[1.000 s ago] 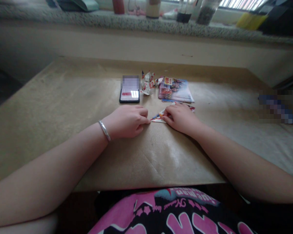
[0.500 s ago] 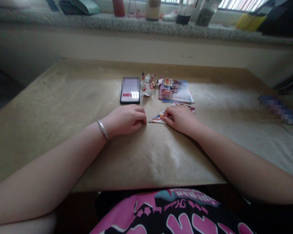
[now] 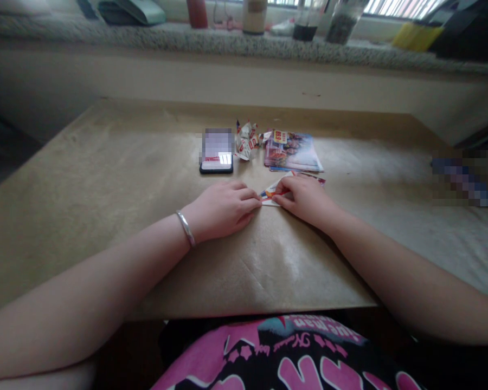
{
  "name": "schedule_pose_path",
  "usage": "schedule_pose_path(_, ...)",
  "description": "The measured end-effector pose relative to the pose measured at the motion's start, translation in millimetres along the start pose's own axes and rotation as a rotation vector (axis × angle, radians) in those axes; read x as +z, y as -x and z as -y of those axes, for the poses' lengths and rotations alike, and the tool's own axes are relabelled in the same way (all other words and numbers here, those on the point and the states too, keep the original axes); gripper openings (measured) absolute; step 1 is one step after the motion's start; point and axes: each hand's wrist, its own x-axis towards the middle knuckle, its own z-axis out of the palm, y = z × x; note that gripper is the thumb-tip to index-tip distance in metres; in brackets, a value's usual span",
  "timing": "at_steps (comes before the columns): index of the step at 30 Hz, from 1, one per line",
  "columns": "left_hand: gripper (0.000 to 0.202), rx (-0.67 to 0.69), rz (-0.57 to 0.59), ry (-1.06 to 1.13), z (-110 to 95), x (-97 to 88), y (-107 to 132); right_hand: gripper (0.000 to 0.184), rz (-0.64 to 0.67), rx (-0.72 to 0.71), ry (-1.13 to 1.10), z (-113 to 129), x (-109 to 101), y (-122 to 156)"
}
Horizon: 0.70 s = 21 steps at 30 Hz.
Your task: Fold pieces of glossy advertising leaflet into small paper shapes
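A folded piece of colourful printed paper lies flat on the brown paper-covered table. My left hand, with a silver bangle on the wrist, is curled and pinches the paper's left tip between thumb and fingers. My right hand rests on the paper's right part with its fingers pressed down on it. Most of the paper is hidden under my right hand.
A black phone with a lit screen lies just beyond my hands. Beside it are folded paper shapes and a stack of printed sheets. Jars and bottles stand on the stone ledge behind the table.
My left hand drew back from the paper's tip half a second ago, then slid right again and pinched the tip. My right hand stayed on the paper.
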Motion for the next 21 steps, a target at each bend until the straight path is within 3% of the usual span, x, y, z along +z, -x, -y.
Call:
schedule_pose_path(10,0.026,0.002,-0.031,-0.036,-3,1.8,-1,0.008,-0.066,0.043,-0.073,-9,1,3)
schedule_pose_path(21,0.034,0.013,-0.013,-0.071,-5,3.4,-4,0.007,-0.084,-0.008,-0.059,-15,0,2)
